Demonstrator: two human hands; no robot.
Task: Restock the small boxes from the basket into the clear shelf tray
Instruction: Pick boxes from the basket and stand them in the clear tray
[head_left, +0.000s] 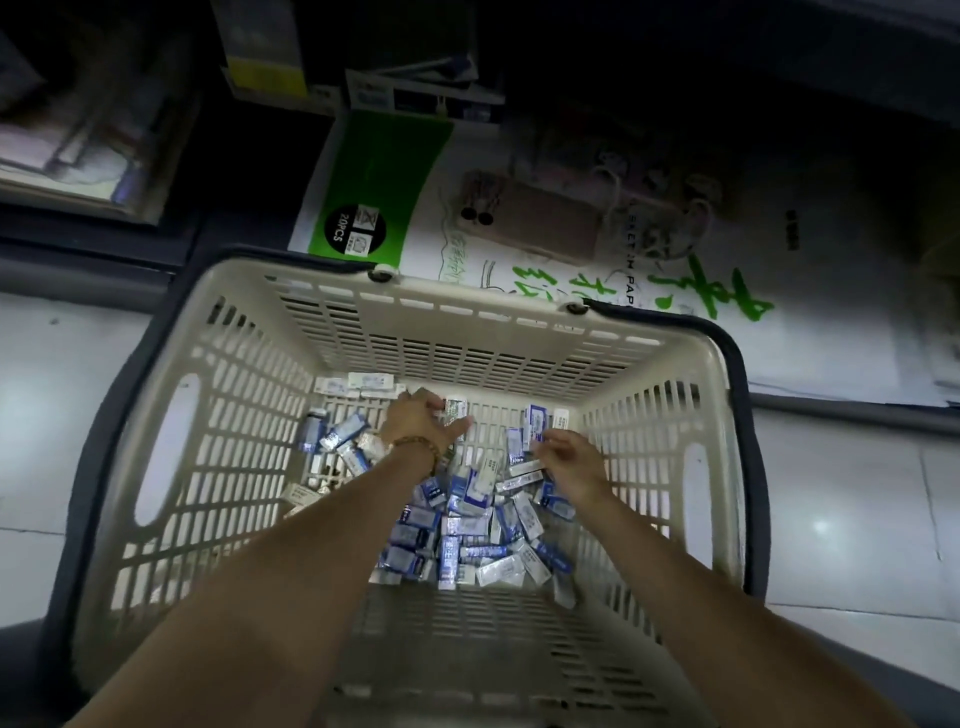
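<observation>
Setting: dim shop aisle, pale floor tiles (47, 415) at 9 and 3 o'clock, dark shelf base across 12 o'clock, a green pack (379, 171) and printed paper packs (727, 291) lying from 12 to 2 o'clock.
Basket: cream slatted basket (467, 312) on the floor, filling the view from centre to 6 o'clock, dark handle (737, 374) folded down along the rim.
Progress: early or mid-way by the look of it; dozens of small boxes (467, 540) left on the basket floor, bare patches of floor at 12 and 7 o'clock. Clear shelf tray not in view, so the restocked count cannot be told.
Loose cluster: a few blue-and-white boxes (337, 436) at 10 o'clock of the basket floor, apart from the main heap at centre to 5 o'clock.
Left hand: left hand (421, 426) reaching deep to the floor's 12 o'clock, forearm straight, bead bracelet (415, 446) at the wrist; fingers curled round a single box (455, 408), thumb below it.
Right hand: right hand (571, 462) at 2 o'clock of the floor, wrist bent inward, fingers curled and pinching a clump of upright boxes (537, 423).
Step in hand: probably gathering a handful in each hand before the carry to the tray.
</observation>
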